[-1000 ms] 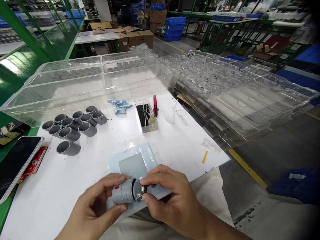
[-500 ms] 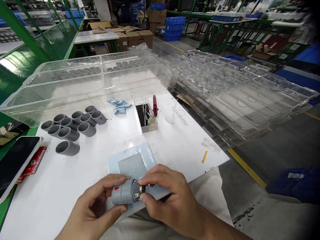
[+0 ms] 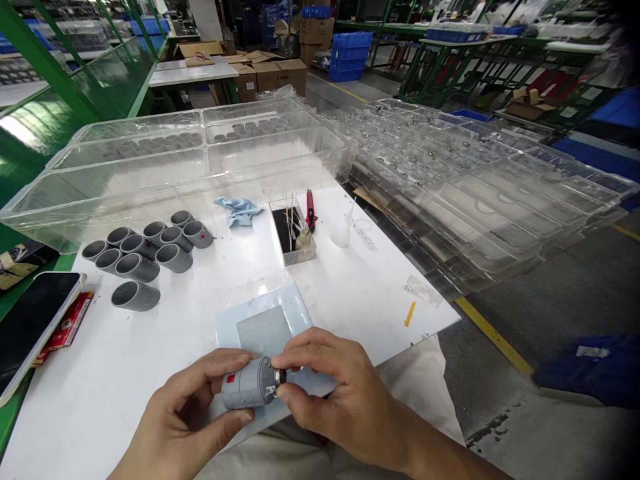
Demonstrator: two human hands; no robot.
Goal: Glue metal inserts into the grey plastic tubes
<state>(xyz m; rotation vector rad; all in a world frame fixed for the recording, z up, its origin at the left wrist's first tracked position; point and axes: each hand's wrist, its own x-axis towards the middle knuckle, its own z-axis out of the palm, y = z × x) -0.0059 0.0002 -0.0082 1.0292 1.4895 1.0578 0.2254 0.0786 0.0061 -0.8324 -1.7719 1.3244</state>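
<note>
My left hand [image 3: 193, 403] is wrapped round a grey cylinder [image 3: 247, 385] with a small red mark on its side. It lies nearly level above the near edge of the white table. At its right end, a small metal fitting [image 3: 280, 377] is pinched between the thumb and forefinger of my right hand [image 3: 333, 387]. Under the cylinder lies a light blue pad [image 3: 233, 320] with a grey rectangular sheet [image 3: 263, 330] on it. Several open grey tubes [image 3: 137, 267] lie on the table to the left.
A small clear box [image 3: 300, 257] holds thin sticks and a little bottle, beside a red utility knife [image 3: 311, 210]. A blue cloth [image 3: 240, 212], a white squeeze bottle [image 3: 341, 232] and a phone [image 3: 37, 320] lie around. Clear trays [image 3: 165, 167] span the far side.
The grey cylinder has turned slightly about its axis and shifted a little left. The fingers of my right hand have moved slightly left with its metal end.
</note>
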